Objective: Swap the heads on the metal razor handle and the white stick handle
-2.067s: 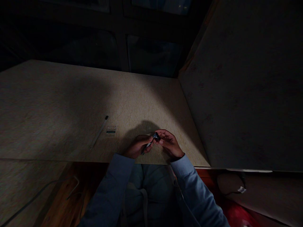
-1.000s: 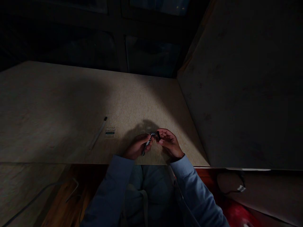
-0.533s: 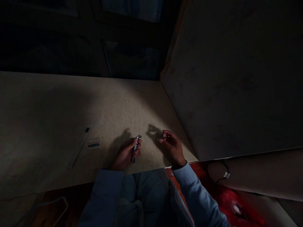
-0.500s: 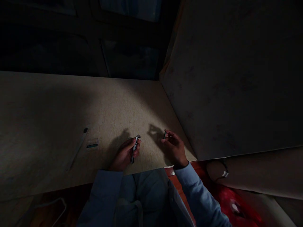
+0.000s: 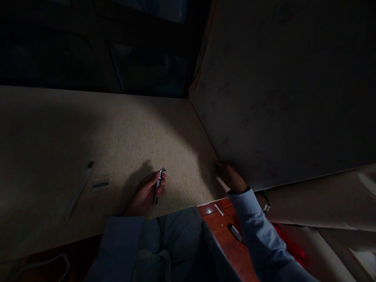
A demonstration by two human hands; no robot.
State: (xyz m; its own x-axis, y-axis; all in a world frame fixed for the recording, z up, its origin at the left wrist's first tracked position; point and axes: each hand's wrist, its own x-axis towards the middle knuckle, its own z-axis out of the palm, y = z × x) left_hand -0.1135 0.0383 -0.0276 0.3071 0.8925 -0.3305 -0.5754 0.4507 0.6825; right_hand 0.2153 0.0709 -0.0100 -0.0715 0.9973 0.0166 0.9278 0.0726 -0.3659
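My left hand is closed around a slim black-and-silver tool with a short bent metal head, held tilted just above the near part of the table. At the table's right side, close to the upright panel, my right hand reaches down in shadow with its fingers pinched together. A dark spot shows at its fingertips, but what it is cannot be made out. To the left of my left hand lie a small clear packet with a dark strip inside and a long pale stick with a dark end.
A large pale panel rises along the table's right edge. Dark window panes stand behind the table. On the red floor lie a white strip and a dark object. A pale cable hangs lower left.
My right hand has moved right, from above the table to beside the panel. The small dark piece in its fingertips is no longer clearly seen. My left hand keeps its hold; the view has shifted right.
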